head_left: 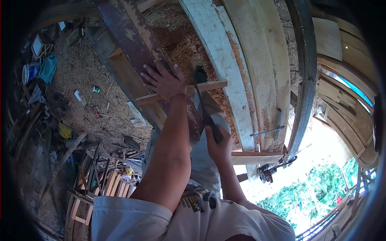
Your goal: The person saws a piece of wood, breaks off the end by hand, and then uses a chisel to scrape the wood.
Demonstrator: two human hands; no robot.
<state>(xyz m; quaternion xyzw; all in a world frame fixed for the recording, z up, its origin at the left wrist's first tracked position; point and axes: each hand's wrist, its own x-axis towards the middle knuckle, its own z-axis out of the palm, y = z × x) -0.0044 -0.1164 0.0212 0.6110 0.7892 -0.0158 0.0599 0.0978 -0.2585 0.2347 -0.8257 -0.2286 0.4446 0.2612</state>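
My left hand [165, 82] lies with its fingers spread on a worn dark-brown plank [138, 50]. Its heel presses down on a narrow wooden strip [211, 85] laid crosswise over the plank, one end sticking out past the plank's right edge. In my right hand [219, 144], closed around the handle, is a handsaw [205, 110]. Its dark blade shows almost edge-on and crosses the overhanging part of the strip, right of the plank. My fingers hide part of the handle. Beyond the strip, a dark shoe [200, 74] is partly visible below.
Long pale boards [257, 60] run along the right, with a metal clamp [267, 131] on them. Sawdust [100, 76] covers the ground. Cut wood pieces [114, 182] are piled at lower left, and a white bucket [30, 73] stands at far left.
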